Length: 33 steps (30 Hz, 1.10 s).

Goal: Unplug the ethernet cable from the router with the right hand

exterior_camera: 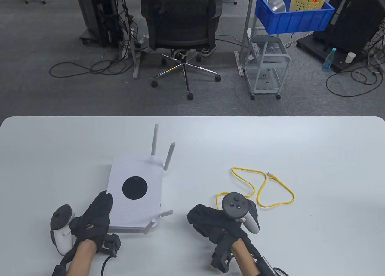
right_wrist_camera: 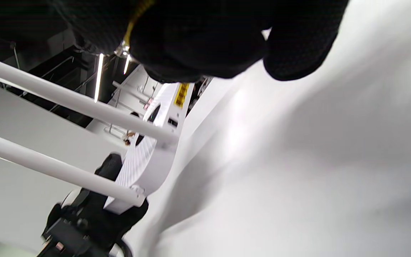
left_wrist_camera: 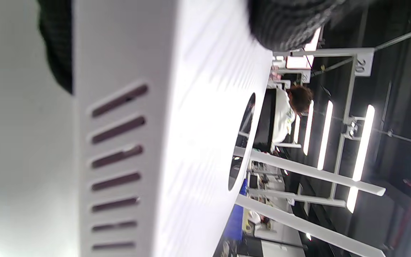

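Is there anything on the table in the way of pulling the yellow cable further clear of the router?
Nothing visible. The right hand already holds the cable's plug apart from the router, with bare table beyond.

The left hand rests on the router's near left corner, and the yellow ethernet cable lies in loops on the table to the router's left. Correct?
Not quite. In the table view the yellow ethernet cable loops to the router's right, beyond the right hand. The left hand does rest on the router's near left corner.

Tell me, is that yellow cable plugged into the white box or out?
Out. The yellow ethernet cable lies looped on the table beside the white router; one end is pinched in the right hand, its plug clear of the router.
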Motion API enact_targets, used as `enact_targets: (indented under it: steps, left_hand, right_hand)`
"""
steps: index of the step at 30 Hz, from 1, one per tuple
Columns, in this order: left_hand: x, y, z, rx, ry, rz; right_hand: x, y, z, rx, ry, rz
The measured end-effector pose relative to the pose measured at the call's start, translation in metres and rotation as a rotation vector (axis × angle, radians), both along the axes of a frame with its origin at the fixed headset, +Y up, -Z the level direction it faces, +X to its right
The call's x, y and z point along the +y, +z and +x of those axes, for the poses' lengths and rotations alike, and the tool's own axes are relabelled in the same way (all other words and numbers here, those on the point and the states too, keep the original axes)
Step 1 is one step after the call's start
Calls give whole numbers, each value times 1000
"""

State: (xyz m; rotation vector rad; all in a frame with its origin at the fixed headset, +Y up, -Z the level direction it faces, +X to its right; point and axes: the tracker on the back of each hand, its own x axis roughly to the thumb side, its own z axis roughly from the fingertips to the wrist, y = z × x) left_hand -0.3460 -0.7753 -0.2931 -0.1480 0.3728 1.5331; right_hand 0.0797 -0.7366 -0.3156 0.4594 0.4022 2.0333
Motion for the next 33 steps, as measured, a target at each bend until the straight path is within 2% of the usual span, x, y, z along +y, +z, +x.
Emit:
enact_targets:
  steps: [10,23,33]
  left_hand:
    - [-10,2,-14,55,2,-96]
    - [-10,0,-6,17,-83,-110]
    - [-11,-1,-3,-17,-61,-117]
  right_hand:
    - [-4,-7,22,-102,16,13]
    - [-7,-6,15,-84,139,46]
    - [-7,-6,16,-87,171,48]
